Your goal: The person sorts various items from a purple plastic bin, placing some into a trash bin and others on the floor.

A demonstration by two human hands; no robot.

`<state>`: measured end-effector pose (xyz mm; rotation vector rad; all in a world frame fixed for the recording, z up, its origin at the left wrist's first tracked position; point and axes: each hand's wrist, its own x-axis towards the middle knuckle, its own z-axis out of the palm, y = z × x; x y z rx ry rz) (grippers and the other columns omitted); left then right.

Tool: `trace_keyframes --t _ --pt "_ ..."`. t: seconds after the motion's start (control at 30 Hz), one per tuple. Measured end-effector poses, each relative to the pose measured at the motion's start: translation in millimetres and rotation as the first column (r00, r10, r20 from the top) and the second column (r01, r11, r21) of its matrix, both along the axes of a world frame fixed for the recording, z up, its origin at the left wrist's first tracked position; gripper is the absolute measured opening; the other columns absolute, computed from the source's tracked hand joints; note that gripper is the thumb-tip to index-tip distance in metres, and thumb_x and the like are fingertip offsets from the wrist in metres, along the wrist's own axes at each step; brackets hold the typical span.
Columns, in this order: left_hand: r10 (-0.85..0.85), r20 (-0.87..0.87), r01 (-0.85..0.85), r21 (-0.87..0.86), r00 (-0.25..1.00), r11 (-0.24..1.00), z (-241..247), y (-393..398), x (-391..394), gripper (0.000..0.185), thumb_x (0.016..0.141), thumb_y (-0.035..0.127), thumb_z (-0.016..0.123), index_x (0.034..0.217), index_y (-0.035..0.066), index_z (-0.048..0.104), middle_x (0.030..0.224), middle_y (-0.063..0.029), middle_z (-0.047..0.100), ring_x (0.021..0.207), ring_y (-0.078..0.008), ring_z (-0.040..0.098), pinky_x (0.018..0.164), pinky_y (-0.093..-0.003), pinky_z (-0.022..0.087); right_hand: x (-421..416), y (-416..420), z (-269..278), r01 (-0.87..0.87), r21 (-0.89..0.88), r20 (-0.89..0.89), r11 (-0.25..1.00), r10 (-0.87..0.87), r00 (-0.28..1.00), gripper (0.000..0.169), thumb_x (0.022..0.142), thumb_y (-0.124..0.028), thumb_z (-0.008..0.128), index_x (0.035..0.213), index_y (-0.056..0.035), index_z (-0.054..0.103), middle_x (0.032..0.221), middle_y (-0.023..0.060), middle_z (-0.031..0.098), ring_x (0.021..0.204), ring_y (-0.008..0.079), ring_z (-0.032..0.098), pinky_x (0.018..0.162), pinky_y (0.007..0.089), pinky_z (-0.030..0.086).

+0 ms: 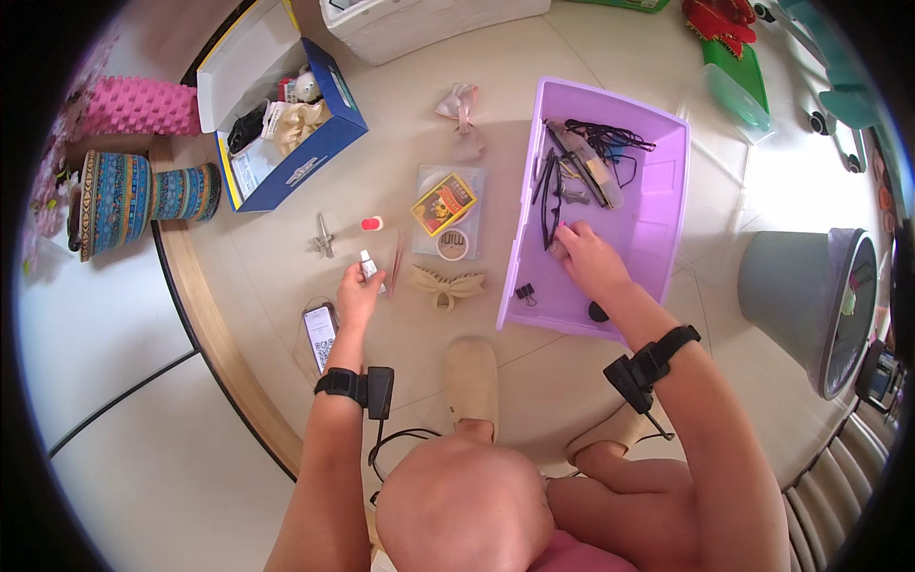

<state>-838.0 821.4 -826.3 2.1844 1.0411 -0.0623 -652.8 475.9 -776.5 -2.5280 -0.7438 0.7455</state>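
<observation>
My left hand grips a small white tube between thumb and fingers, just above the floor. Beside it lie thin pinkish sticks, a red-and-white cap-like item and a small grey sword-shaped piece. Inside the purple plastic bin, my right hand reaches down at the end of a black cord; whether its fingers hold anything is hidden. Also in the bin are a clear-and-dark elongated case, bundled black cables, a black binder clip and a round black item.
Between my hands are a beige claw clip, a clear flat case under a yellow-and-black packet, and a ribbon bow. A phone lies left. Around stand an open blue box, a patterned drum and a grey bin.
</observation>
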Motion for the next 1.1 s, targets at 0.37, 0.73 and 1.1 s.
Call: trace_keyframes --t 0.37,0.73,1.1 --pt "-0.038 0.313 0.191 -0.474 0.949 0.86 127.0 -73.3 63.5 0.027 0.085 0.016 0.059 0.109 0.006 0.054 0.087 -0.0022 0.057 0.067 -0.0048 0.05 0.059 -0.0199 0.041 38.3 -15.3 47.2 0.312 0.327 -0.242 0.892 -0.24 0.94 0.036 0.069 -0.002 0.063 0.104 -0.0057 0.058 0.094 0.0083 0.06 0.076 0.0166 0.06 0.067 0.0274 0.049" --pt "0.288 0.207 0.168 -0.974 0.935 0.155 137.4 -91.5 83.5 0.032 0.089 0.03 0.047 0.112 0.009 0.049 0.09 -0.0045 0.055 0.071 -0.0105 0.051 0.052 -0.0212 0.042 12.0 46.4 135.3 -0.012 0.689 -0.074 0.725 0.087 0.993 0.03 0.076 -0.01 0.062 0.105 -0.0045 0.056 0.108 0.0146 0.053 0.09 0.0306 0.056 0.075 0.0342 0.049" --pt "-0.27 0.173 0.231 0.218 0.947 0.948 18.8 -15.9 21.4 0.047 0.07 0.019 0.071 0.109 0.004 0.05 0.096 -0.0117 0.056 0.072 -0.0161 0.055 0.06 -0.027 0.047 -22.7 -58.1 20.4 -0.469 -0.244 -0.106 0.848 0.458 0.883 0.02 0.07 -0.008 0.061 0.089 -0.0062 0.056 0.091 0.0115 0.054 0.088 0.0291 0.056 0.075 0.041 0.047"
